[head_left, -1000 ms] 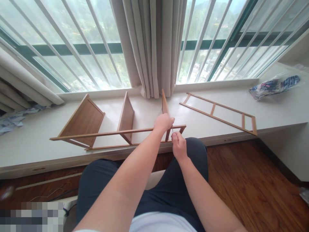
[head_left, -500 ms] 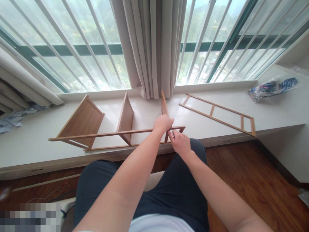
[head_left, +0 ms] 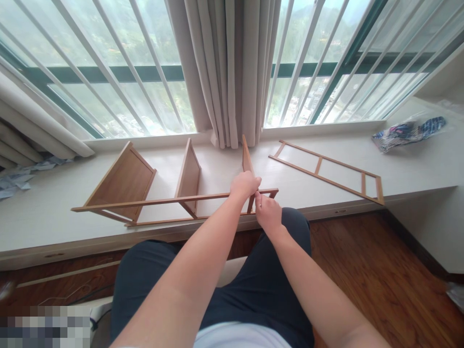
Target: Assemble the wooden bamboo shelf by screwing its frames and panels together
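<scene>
Slatted wooden shelf frame (head_left: 155,200): left hand (head_left: 245,185) grips its thin rail, right hand (head_left: 267,212) clenched beside.

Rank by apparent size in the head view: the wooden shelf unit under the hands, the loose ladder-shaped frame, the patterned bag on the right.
1. Wooden shelf unit, largest.
2. Ladder-shaped frame, slightly shorter, flat, and farther off, so the gap is uncertain.
3. Patterned bag, clearly smallest, though farthest away.

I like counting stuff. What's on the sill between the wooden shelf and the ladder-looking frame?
Nothing: in the head view, the sill is bare between the shelf and the frame.
</scene>
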### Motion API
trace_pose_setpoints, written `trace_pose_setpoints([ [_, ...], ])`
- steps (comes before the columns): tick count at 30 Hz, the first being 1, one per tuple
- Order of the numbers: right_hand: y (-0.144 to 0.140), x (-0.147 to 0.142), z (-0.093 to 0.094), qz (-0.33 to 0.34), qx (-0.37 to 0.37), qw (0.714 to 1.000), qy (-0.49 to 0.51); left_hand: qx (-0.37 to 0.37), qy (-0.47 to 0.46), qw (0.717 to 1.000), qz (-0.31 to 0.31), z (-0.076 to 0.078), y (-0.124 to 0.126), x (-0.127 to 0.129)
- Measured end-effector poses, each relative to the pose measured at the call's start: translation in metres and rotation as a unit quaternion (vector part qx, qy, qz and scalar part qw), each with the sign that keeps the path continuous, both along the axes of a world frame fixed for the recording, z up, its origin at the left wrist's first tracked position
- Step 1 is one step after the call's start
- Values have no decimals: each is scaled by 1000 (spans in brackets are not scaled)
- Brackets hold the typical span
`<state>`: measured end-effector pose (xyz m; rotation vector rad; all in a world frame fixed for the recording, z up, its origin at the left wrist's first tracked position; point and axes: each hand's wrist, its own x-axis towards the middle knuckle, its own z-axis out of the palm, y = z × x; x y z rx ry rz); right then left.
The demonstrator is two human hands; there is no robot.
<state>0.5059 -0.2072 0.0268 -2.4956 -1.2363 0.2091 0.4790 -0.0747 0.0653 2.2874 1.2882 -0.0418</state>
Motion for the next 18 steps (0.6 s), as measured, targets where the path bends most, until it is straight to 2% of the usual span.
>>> trace_pose_setpoints([
  [6, 5, -5, -8, -51, 42, 998, 21, 2, -4, 1000, 0, 0, -1, -1],
  [10, 9, -7, -18, -69, 118, 988, 74, 4, -6, 1000, 0, -1, 0, -1],
  [14, 15, -11, -32, -74, 222, 958, 168, 4, -9, 1000, -1, -2, 0, 0],
  [18, 22, -17, -42, -100, 283, 925, 232, 15, -11, 1000, -1, -4, 0, 0],
])
